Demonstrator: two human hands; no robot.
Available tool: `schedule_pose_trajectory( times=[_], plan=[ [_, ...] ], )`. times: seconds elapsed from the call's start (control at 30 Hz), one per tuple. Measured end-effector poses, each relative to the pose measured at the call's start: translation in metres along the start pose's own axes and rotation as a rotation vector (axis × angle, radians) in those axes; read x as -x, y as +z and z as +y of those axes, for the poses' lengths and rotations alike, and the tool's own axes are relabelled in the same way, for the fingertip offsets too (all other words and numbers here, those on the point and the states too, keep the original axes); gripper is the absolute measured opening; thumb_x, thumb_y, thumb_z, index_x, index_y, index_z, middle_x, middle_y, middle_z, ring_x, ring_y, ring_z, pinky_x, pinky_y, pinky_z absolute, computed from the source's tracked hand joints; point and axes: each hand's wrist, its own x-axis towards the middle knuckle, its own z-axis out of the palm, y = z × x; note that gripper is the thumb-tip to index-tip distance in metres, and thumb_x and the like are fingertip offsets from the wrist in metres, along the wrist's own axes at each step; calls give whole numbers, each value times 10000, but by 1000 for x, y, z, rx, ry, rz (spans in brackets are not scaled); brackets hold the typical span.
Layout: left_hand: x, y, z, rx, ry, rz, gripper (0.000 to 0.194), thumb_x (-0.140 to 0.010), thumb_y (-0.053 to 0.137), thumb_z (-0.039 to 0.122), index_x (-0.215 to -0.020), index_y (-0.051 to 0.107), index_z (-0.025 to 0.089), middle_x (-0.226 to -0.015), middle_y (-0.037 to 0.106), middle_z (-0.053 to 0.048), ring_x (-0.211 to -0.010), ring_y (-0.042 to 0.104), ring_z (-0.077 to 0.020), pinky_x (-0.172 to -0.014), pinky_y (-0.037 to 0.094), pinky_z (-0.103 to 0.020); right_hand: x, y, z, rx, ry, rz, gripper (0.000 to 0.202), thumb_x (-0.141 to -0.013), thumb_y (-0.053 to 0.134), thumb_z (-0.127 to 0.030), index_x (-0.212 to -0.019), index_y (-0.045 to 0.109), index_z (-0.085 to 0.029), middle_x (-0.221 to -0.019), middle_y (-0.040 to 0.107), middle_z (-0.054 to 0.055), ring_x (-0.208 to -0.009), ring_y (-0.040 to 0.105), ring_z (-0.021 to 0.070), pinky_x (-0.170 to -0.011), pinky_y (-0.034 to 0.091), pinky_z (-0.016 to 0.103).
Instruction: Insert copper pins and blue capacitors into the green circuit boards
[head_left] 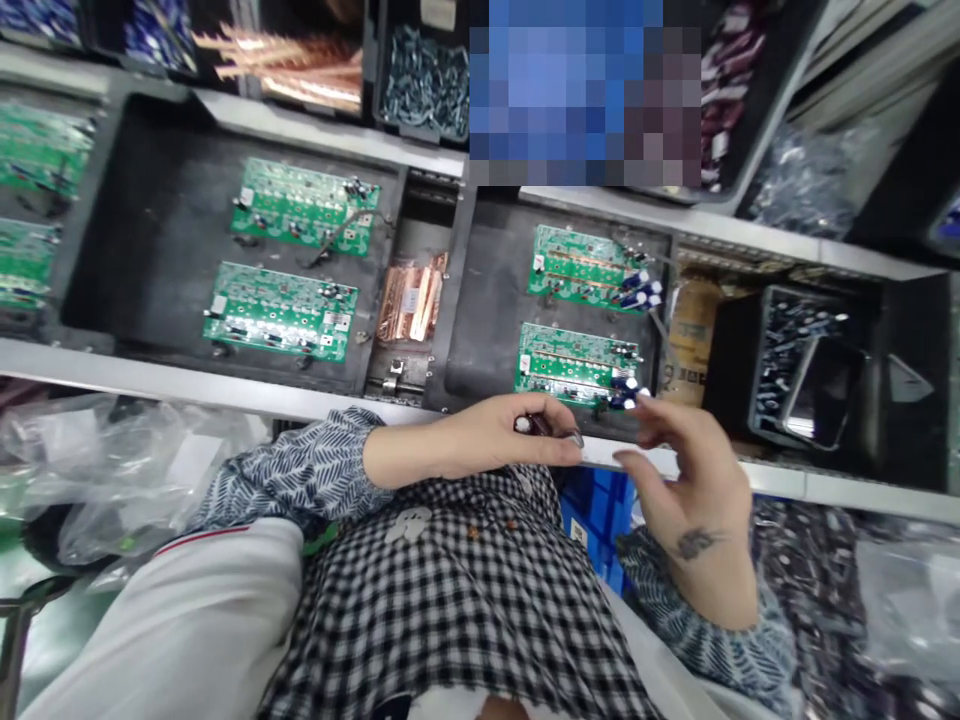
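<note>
My left hand (517, 430) is closed around a few small dark cylindrical components (534, 424) near the tray's front edge. To its right, my right hand (686, 490) has its thumb and fingers apart, with nothing seen between them. Just beyond my hands lies a green circuit board (574, 362) with blue capacitors (624, 392) at its right end. Behind it is a second green board (577, 268), also with blue capacitors (641, 290) at the right. Both boards lie in a black tray (484, 340).
Another black tray (150, 250) at the left holds two green boards (281, 312). Copper strips (412, 300) lie between the trays. At the right, a bin (765, 375) of dark components has a phone-like object (825, 390) on it. A metal rail (847, 487) runs along the front.
</note>
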Motion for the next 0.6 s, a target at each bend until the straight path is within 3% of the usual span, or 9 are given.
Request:
schedule_pose_trajectory(
  times=[0.07, 0.13, 0.23, 0.33, 0.47, 0.6],
  plan=[
    [3, -2, 3, -12, 19, -18, 399, -623, 969, 345, -814, 682, 144, -810, 613, 19, -783, 522, -102, -760, 395, -233, -17, -3, -18, -132, -157, -184, 405, -976, 620, -280, -1380, 603, -300, -1002, 720, 39, -776, 679, 191, -707, 585, 330],
    [5, -6, 8, 82, -20, -38, 321, -716, 915, 334, -841, 687, 147, -759, 589, 25, -716, 510, -90, -701, 381, -225, -40, -2, -25, -176, -274, -276, 296, -994, 599, -261, -1278, 661, -317, -990, 736, 24, -804, 699, 181, -705, 579, 302],
    [8, -12, 19, 295, -99, 35, 55, -892, 730, 178, -929, 718, 139, -856, 663, -21, -739, 577, -78, -660, 375, -200, -84, 8, -11, -131, -240, -211, 129, -986, 627, -272, -1063, 726, -304, -947, 752, 7, -833, 711, 187, -753, 581, 319],
    [10, -16, 30, 408, -145, 118, 226, -970, 540, 44, -982, 749, 131, -1092, 731, -89, -881, 653, -86, -730, 427, -186, -129, 29, 21, -57, -138, -86, 101, -950, 672, -304, -1023, 725, -259, -957, 755, 34, -861, 714, 228, -803, 583, 389],
    [12, -20, 34, 417, -187, 46, 161, -1019, 601, 186, -1029, 752, 132, -1119, 750, -111, -811, 644, -85, -722, 441, -194, -164, 61, 53, 46, -178, -153, 139, -964, 631, -327, -1022, 711, -230, -984, 747, 73, -944, 696, 271, -887, 560, 468],
    [10, -20, 29, 433, -126, 9, 149, -1013, 651, 289, -997, 691, 147, -1017, 754, -72, -755, 624, -71, -706, 421, -193, -168, 73, 59, 105, -161, -220, 174, -985, 588, -344, -1026, 711, -229, -981, 740, 52, -944, 685, 251, -894, 541, 429]
  ],
)
